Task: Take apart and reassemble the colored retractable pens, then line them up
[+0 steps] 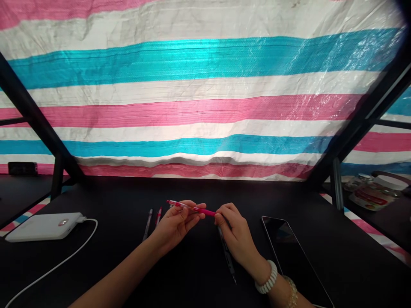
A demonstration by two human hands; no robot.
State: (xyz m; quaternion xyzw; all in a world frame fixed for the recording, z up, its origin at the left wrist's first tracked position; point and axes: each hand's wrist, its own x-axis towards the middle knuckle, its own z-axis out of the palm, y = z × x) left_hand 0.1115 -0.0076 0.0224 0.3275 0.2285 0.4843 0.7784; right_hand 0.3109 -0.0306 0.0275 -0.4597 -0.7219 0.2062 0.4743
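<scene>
Above the black table, a pink-red pen is held nearly level between both hands. My left hand is closed around the clear barrel part, its tip end pointing left past the fingers. On the pink right end, the thumb and fingers of my right hand are pinched. A dark pen extends from beneath my right hand toward me; whether that hand touches it I cannot tell. Beside my left hand lie a grey pen and a red pen, partly covered by the hand and forearm.
A white power bank with a white cable is at the left. A dark-screened phone lies right of my right hand. Black frame legs flank the table; a jar stands farther right. Striped sheeting hangs behind.
</scene>
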